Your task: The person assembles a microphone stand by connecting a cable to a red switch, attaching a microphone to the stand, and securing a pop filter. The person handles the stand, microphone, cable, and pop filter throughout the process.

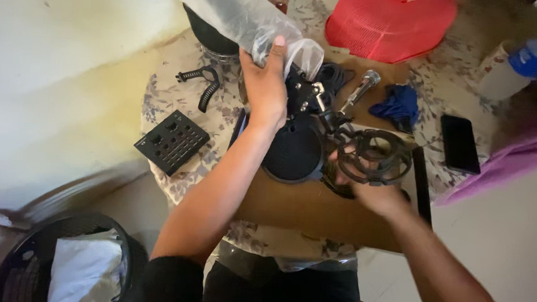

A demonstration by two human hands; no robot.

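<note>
My left hand reaches forward and grips the lower end of a clear plastic bag that stretches up and away over the table. My right hand holds a black ring-shaped shock mount from below, above a brown cardboard box. A round black pop filter lies between my two hands, joined to black arm hardware. A silver microphone rests just beyond the mount.
A black audio mixer with knobs and a black clamp sit at the left of the floral-covered table. A blue cloth, black phone, red mesh cover and bottle lie right. A black basket stands lower left.
</note>
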